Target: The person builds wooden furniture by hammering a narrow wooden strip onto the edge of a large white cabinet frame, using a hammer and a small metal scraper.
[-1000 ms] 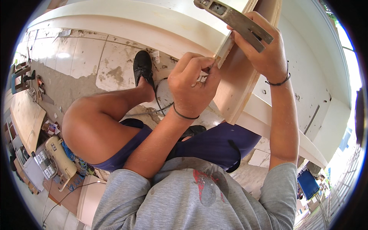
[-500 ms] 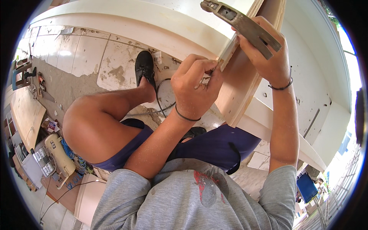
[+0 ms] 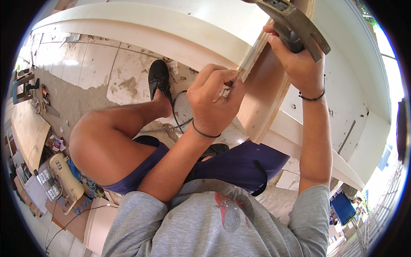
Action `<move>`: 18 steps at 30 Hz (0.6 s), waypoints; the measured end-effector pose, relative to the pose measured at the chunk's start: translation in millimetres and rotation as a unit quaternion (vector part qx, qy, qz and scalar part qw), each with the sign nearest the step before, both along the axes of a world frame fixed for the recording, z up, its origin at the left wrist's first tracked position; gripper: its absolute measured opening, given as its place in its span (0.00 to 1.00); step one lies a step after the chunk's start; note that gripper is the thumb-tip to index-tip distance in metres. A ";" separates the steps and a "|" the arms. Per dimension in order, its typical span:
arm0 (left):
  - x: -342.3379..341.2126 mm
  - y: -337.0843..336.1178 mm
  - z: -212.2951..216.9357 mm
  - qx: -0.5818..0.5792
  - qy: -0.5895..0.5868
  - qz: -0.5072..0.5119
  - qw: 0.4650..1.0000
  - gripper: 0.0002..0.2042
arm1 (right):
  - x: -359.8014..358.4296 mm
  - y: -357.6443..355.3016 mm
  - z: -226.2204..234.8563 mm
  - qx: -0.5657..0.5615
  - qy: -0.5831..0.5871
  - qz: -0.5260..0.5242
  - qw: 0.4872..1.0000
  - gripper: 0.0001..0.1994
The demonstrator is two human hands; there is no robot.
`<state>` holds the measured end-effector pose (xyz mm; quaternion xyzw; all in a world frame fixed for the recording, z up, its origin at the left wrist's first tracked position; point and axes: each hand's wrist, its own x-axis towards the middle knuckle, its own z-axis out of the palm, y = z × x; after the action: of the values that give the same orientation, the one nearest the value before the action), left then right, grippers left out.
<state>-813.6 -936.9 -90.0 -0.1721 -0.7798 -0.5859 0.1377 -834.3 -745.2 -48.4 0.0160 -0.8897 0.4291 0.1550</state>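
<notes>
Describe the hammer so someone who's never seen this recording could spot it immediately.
Right of centre, find the long brown wooden board running up to the top edge. Beside its upper part is the person's right hand, holding the hammer. Its dull metal head with a curved claw sets it apart from the flat wood around it.

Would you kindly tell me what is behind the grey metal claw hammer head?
Behind the hammer head, parts of the bare right hand and brown wooden board are visible. Some fingers and the board's covered stretch cannot be seen.
</notes>
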 end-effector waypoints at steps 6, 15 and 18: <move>0.5 0.4 0.8 0.003 -0.004 -0.003 1.000 0.08 | 0.4 2.0 -1.9 -0.049 -0.002 -0.001 0.999 0.09; 0.6 -0.9 0.4 0.004 -0.010 -0.008 1.000 0.08 | 0.2 0.5 0.0 -0.036 -0.001 0.007 0.999 0.09; 0.2 -0.6 -1.2 0.000 -0.003 -0.009 1.000 0.08 | 1.4 -1.7 2.5 -0.049 -0.025 0.016 0.998 0.09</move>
<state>-813.4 -937.4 -91.2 -0.1778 -0.7783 -0.5879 0.1303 -832.9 -746.9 -45.8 0.0115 -0.8707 0.4751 0.1269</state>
